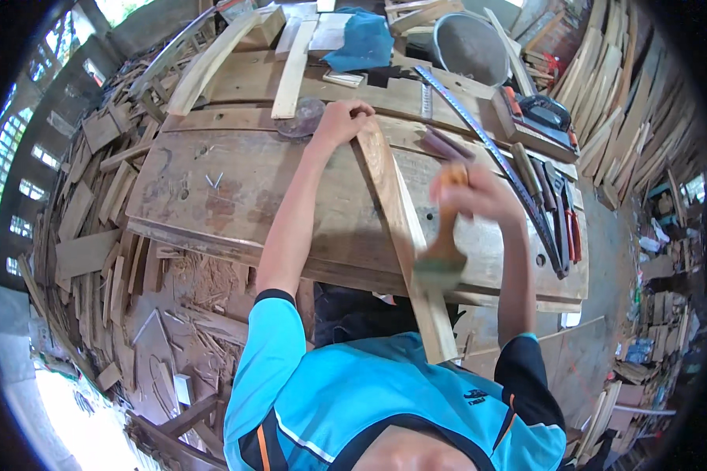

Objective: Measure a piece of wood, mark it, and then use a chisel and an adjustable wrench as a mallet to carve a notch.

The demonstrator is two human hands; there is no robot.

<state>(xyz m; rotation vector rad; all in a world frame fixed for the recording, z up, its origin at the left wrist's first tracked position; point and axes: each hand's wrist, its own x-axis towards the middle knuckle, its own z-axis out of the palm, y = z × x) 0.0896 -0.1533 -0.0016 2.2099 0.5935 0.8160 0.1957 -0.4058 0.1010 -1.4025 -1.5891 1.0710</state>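
A long, narrow wooden board (397,206) slants across the workbench, its near end sticking out past the front edge toward my body. My left hand (344,122) grips the board's far end, with the fingers curled over its edge. In my right hand (479,194) is a wide, flat brush with a wooden handle (446,235). Its bristles point down at the board's near half and are smeared by motion, so I cannot tell whether they touch the wood. A round, dark disc (300,118) lies beside my left wrist.
On the workbench (236,173), a steel ruler (479,129), a sander (543,112) and pliers (575,235) lie to the right. A grey bucket (471,49), a blue cloth (361,39) and wood strips (294,71) are at the back. Scrap wood (86,251) is heaped at the left.
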